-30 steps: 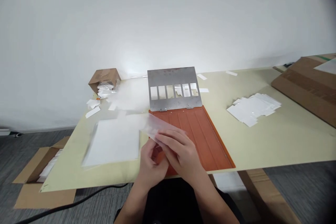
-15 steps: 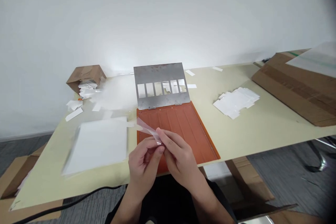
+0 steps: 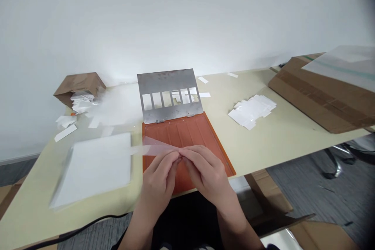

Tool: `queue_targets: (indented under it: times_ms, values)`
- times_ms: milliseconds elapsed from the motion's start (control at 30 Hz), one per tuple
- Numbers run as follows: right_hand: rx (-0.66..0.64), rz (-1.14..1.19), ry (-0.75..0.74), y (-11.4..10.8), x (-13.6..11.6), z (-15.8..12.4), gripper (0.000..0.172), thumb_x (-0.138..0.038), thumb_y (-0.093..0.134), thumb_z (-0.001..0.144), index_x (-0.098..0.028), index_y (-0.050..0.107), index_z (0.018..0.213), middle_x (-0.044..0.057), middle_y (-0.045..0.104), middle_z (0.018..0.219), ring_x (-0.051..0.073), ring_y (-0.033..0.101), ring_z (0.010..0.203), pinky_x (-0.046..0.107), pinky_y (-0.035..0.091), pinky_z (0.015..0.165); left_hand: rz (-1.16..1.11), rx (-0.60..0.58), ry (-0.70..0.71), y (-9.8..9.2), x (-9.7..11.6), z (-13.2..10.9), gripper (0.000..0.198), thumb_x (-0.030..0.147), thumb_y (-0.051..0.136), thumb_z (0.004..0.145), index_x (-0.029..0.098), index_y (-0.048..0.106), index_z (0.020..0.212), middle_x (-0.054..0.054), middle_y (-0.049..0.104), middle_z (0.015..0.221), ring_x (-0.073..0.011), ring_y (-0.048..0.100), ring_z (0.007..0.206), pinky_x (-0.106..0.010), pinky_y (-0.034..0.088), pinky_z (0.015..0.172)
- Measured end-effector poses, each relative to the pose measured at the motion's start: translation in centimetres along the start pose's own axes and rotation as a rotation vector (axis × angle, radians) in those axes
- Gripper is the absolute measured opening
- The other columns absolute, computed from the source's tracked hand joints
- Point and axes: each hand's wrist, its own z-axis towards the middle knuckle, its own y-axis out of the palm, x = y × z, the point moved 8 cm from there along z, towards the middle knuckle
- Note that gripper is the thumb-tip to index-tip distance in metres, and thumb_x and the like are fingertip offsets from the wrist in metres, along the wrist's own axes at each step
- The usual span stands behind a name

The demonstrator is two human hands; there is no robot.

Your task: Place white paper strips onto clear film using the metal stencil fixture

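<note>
My left hand [image 3: 159, 174] and my right hand [image 3: 207, 172] meet over an orange-red board [image 3: 195, 133], their fingertips pinched together. Between them is one end of a thin see-through film [image 3: 156, 148], which fans out to the left over the board. My fingers cover the pinched end. Hinged to the board's far edge, a grey metal plate [image 3: 166, 81] with a row of rectangular cut-outs stands raised. To the left of the board lies a stack of white translucent sheets [image 3: 102, 160].
A small cardboard box [image 3: 83, 81] spilling white slips sits at the back left. White cards [image 3: 253, 110] are piled on the right of the pale yellow table [image 3: 249, 148], before a large cardboard box [image 3: 328, 93]. A black cable [image 3: 88, 224] hangs along the near edge.
My fingertips have drawn closer together on the film, whose free part now spreads wider to the left. The view has shifted slightly right, so the table's things appear further left.
</note>
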Motion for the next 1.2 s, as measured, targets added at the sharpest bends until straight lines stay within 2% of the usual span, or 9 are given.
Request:
queue_targets:
  times_ms: [200, 467, 567, 733, 867, 1033, 1200]
  values:
    - [-0.018, -0.064, -0.018, 0.0, 0.7, 0.3, 0.027, -0.007, 0.052, 0.095, -0.019, 0.065, 0.116, 0.008, 0.074, 0.095, 0.017, 0.071, 0.085, 0.029, 0.062, 0.076, 0.091, -0.014, 0.060, 0.2, 0.3, 0.4, 0.014, 0.013, 0.049, 0.102, 0.016, 0.062, 0.102, -0.003, 0.073, 0.090, -0.0100, 0.071, 0.080, -0.016, 0.056, 0.079]
    - [-0.051, -0.130, -0.032, 0.5, 0.9, 0.4, 0.020, -0.005, 0.049, 0.095, -0.017, 0.061, 0.105, 0.008, 0.072, 0.087, 0.017, 0.069, 0.080, 0.028, 0.060, 0.071, 0.245, -0.037, 0.138, 0.6, 1.0, 0.5, 0.013, 0.014, 0.049, 0.103, 0.015, 0.061, 0.102, -0.005, 0.072, 0.089, -0.0130, 0.069, 0.078, -0.021, 0.056, 0.076]
    - [-0.068, -0.096, -0.002, 0.6, 1.3, 0.3, 0.019, -0.006, 0.048, 0.095, -0.017, 0.061, 0.103, 0.008, 0.070, 0.085, 0.016, 0.066, 0.076, 0.028, 0.059, 0.068, 0.233, -0.062, 0.135, 0.7, 1.0, 0.3, 0.013, 0.013, 0.048, 0.103, 0.015, 0.061, 0.102, -0.005, 0.072, 0.091, -0.0134, 0.069, 0.080, -0.022, 0.056, 0.077]
    - [-0.111, 0.003, 0.011, 0.3, 1.5, 0.4, 0.020, -0.007, 0.049, 0.095, -0.018, 0.060, 0.107, 0.009, 0.071, 0.093, 0.016, 0.067, 0.082, 0.028, 0.059, 0.073, 0.274, -0.066, 0.144, 1.0, 0.8, 0.1, 0.016, 0.013, 0.045, 0.104, 0.014, 0.060, 0.107, -0.006, 0.073, 0.094, -0.0153, 0.071, 0.084, -0.025, 0.058, 0.079]
    - [-0.145, -0.065, -0.012, 0.1, 1.4, 0.6, 0.017, -0.008, 0.049, 0.097, -0.018, 0.060, 0.104, 0.008, 0.071, 0.089, 0.015, 0.067, 0.079, 0.025, 0.058, 0.070, 0.330, -0.088, 0.206, 1.3, 1.1, 0.1, 0.016, 0.013, 0.044, 0.104, 0.014, 0.060, 0.107, -0.008, 0.074, 0.097, -0.0173, 0.072, 0.085, -0.027, 0.060, 0.078]
    - [-0.105, -0.155, -0.039, 0.2, 1.5, 0.4, 0.019, -0.006, 0.046, 0.096, -0.018, 0.059, 0.104, 0.007, 0.069, 0.086, 0.014, 0.065, 0.075, 0.026, 0.056, 0.067, 0.310, -0.111, 0.204, 1.6, 1.3, 0.5, 0.015, 0.013, 0.044, 0.104, 0.015, 0.059, 0.101, -0.007, 0.073, 0.095, -0.0173, 0.072, 0.081, -0.027, 0.061, 0.073]
    - [-0.100, -0.082, -0.001, 0.1, 2.0, 0.4, 0.018, -0.007, 0.044, 0.096, -0.020, 0.057, 0.099, 0.004, 0.065, 0.080, 0.013, 0.061, 0.070, 0.024, 0.052, 0.062, 0.287, -0.143, 0.191, 2.0, 1.3, 0.4, 0.015, 0.014, 0.044, 0.104, 0.016, 0.058, 0.105, -0.006, 0.072, 0.094, -0.0177, 0.072, 0.083, -0.029, 0.062, 0.076]
